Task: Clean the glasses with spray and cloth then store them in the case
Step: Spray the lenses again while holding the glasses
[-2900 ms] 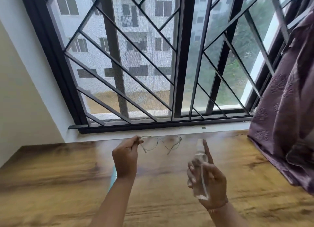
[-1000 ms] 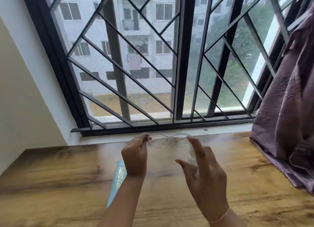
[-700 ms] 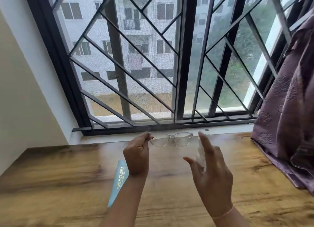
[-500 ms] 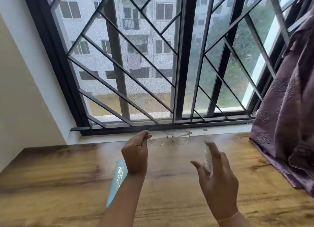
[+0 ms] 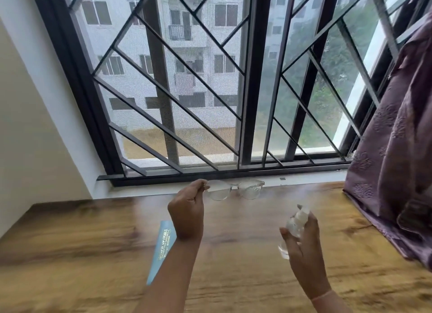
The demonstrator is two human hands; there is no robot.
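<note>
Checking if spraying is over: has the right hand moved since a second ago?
Yes. The right hand, gripping the spray bottle, has pulled back from the window sill and rightward, away from the glasses.

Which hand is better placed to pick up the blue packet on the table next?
Right, probably. The left hand pinches the glasses by one temple; the right hand holds only the spray bottle, which it can set on the table first.
</note>
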